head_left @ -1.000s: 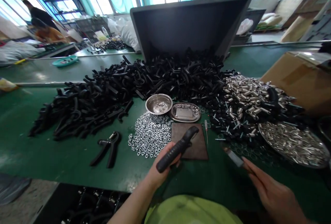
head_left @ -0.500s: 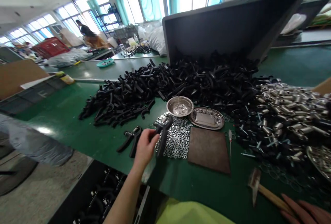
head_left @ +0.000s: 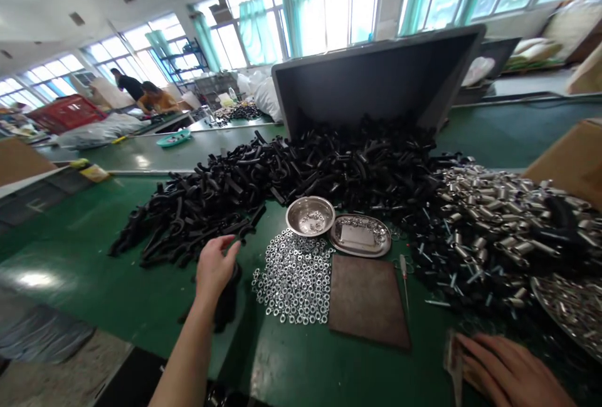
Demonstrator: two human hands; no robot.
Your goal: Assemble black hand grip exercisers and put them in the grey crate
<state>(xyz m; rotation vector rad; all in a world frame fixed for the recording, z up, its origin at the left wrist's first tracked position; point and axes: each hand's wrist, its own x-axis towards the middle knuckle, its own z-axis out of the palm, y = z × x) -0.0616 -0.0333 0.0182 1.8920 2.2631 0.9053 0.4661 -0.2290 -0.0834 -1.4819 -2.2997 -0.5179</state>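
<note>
Head | bowl (head_left: 301,207), oval tray (head_left: 356,235): small metal pieces | left hand (head_left: 215,267): fingers parted | right hand (head_left: 512,366): cannot tell

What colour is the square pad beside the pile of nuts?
The square pad is dull brown, slightly mottled; it shows best in the current head view.

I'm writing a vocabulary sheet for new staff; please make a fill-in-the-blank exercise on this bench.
1. The pad lies between the nuts and the ____.
2. Right of the bowl sits an oval ____.
3. Behind the black parts stands a big grey ____.
4. The hand at the hammer is the ____ one.

Missing words: screwdriver; tray; bin; right.
</note>
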